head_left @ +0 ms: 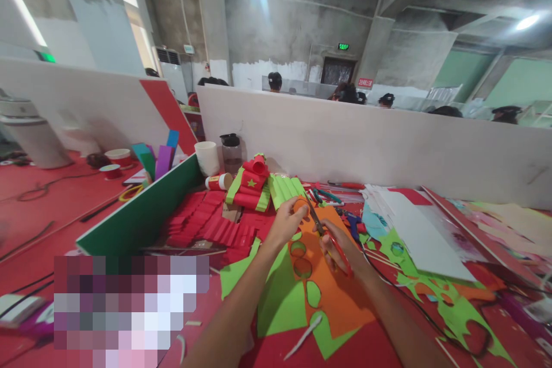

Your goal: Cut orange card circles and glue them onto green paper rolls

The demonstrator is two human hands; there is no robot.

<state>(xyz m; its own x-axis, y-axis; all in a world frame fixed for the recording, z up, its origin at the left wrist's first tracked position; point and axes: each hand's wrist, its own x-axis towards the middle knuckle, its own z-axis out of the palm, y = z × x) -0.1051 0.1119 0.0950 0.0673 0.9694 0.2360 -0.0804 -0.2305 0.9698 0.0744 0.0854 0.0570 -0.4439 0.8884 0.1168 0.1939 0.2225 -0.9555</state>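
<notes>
In the head view, my left hand pinches a small orange paper piece between thumb and fingers. Red-handled scissors are in my right hand, their blades pointing up beside that piece. Whether the blades touch it I cannot tell. Below both hands lies an orange sheet with several round and oval holes cut in it. Bright green sheets lie partly under it. A white strip, perhaps a tool, rests at the sheets' near edge.
Red folded strips and a red-green piece with a star lie left. Behind them stand a white cup and a dark-lidded bottle. Green scraps and a white board lie right. A white partition closes the back.
</notes>
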